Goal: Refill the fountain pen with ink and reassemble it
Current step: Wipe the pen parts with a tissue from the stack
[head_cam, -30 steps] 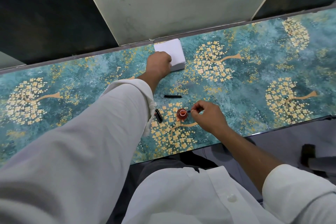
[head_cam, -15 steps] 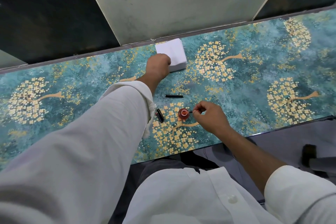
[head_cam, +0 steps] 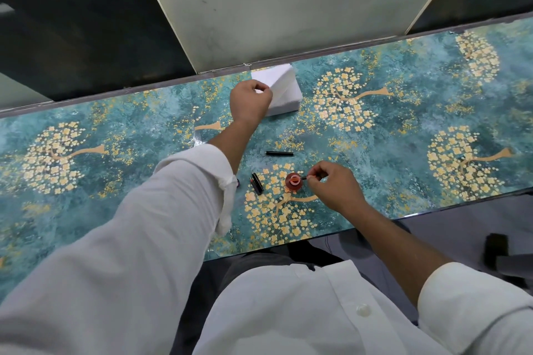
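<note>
Teal floral table [head_cam: 403,158], left hand [head_cam: 249,101] pinching tissue [head_cam: 281,86], right hand [head_cam: 331,187] grip holding pen section [head_cam: 313,177]

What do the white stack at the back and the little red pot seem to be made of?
The white stack looks like thin matte paper or tissue: the left hand lifts one sheet that bends softly. The red pot looks like glossy glass or clear plastic, with a reddish see-through tint; which of the two, I cannot tell.
</note>
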